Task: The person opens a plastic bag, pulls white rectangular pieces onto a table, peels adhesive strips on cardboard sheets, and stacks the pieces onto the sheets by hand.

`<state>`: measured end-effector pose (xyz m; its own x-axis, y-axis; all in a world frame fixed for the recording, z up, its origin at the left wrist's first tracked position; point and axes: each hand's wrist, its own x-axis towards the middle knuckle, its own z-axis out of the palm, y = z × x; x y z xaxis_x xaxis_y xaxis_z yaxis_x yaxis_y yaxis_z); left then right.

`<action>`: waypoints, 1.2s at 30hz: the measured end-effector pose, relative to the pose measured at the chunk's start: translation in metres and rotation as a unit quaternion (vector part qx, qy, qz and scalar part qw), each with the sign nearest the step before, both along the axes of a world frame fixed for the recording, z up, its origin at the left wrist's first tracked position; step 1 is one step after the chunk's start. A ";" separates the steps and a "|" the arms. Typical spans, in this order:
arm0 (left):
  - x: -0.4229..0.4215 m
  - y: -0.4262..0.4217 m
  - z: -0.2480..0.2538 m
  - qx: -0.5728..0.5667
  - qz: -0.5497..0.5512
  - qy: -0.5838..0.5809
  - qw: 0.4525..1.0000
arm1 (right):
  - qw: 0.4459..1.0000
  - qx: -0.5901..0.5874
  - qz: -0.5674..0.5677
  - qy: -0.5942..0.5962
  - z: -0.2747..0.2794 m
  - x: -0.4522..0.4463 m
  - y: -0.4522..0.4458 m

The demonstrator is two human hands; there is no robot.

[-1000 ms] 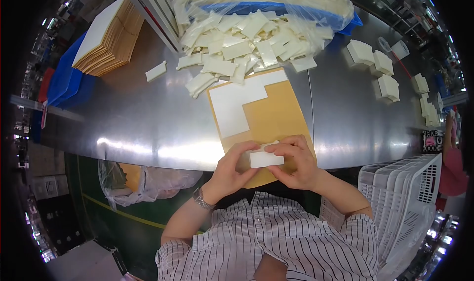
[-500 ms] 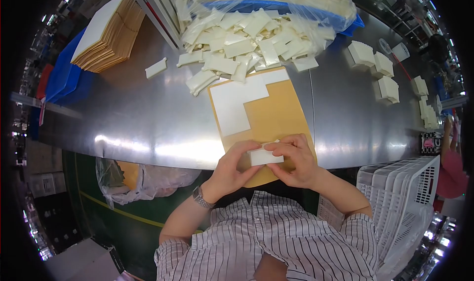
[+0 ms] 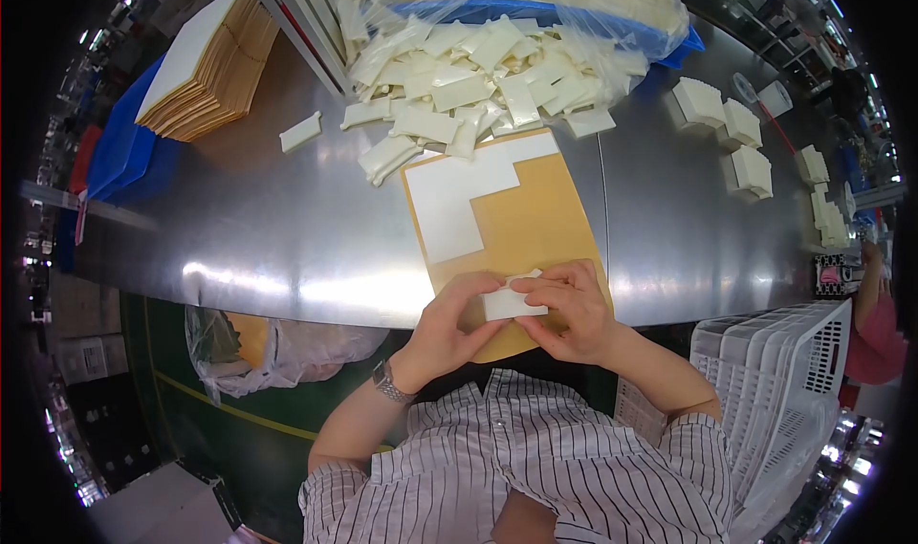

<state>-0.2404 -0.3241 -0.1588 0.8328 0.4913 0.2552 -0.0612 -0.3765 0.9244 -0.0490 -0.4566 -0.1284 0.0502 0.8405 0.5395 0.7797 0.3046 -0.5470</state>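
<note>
Over the near end of a yellow-brown sheet (image 3: 535, 224), both hands hold a small flat white rectangular plastic piece (image 3: 512, 305). My left hand (image 3: 453, 316) grips its left end between thumb and fingers. The fingers of my right hand (image 3: 574, 310) are bent over its top and right end, with the thumb below. White label-like material (image 3: 454, 205) covers the sheet's far and left parts in a stepped shape. Beyond the sheet lies a heap of similar cream-white plastic pieces (image 3: 464, 93). My fingers hide parts of the held piece's edges.
Upper left, a thick stack of sheets (image 3: 206, 61) rests by a blue bin (image 3: 129, 138). A single piece (image 3: 301, 133) lies left of the heap. Stacked white pieces (image 3: 753, 173) stand on the metal table (image 3: 669, 248) at right. White plastic crates (image 3: 755, 362) stand beside me.
</note>
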 end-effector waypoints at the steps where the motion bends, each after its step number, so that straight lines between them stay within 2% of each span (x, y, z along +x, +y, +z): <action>1: 0.000 0.000 0.001 -0.005 0.000 -0.004 1.000 | 1.000 -0.001 0.001 0.000 0.000 0.000 0.000; 4: 0.002 0.003 0.006 0.036 -0.013 -0.011 0.999 | 1.000 0.003 0.001 -0.007 -0.002 0.000 0.001; 11: 0.003 0.003 0.009 0.028 -0.009 -0.008 1.000 | 1.000 -0.019 -0.004 -0.018 -0.001 0.011 -0.004; 13: 0.003 0.003 0.009 0.022 -0.013 -0.012 1.000 | 0.994 -0.081 -0.051 0.052 0.001 0.014 -0.009; 23: 0.002 0.004 0.012 0.058 -0.037 0.011 0.998 | 0.980 -0.157 -0.051 0.110 -0.007 0.023 -0.008; 25: 0.002 0.003 0.009 0.044 -0.032 0.006 0.998 | 0.990 -0.135 0.012 0.030 -0.002 0.030 -0.002; 26: 0.003 0.003 0.010 0.045 -0.032 0.006 0.998 | 0.990 -0.135 0.012 0.030 0.004 0.036 0.002; 28: 0.004 0.004 0.013 0.033 -0.047 0.015 0.998 | 0.979 -0.189 0.076 -0.001 0.016 0.051 0.014; 32: 0.006 0.005 0.014 0.046 -0.062 0.029 0.997 | 0.991 -0.115 0.071 0.010 -0.010 0.073 0.069; 34: 0.007 0.005 0.012 0.041 -0.066 0.023 0.997 | 0.999 -0.021 -0.008 -0.032 -0.014 0.063 0.106; 35: 0.006 0.005 0.013 0.044 -0.064 0.025 0.997 | 0.999 -0.019 -0.006 -0.031 -0.018 0.060 0.115; 36: 0.006 0.005 0.015 0.039 -0.063 0.032 0.997 | 0.995 -0.069 -0.039 -0.052 -0.020 0.058 0.124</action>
<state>-0.2341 -0.3189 -0.1443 0.9023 0.3624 0.2334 -0.0553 -0.4396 0.8965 0.0088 -0.3331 -0.1483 0.0683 0.9027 0.4249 0.8529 0.1681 -0.4942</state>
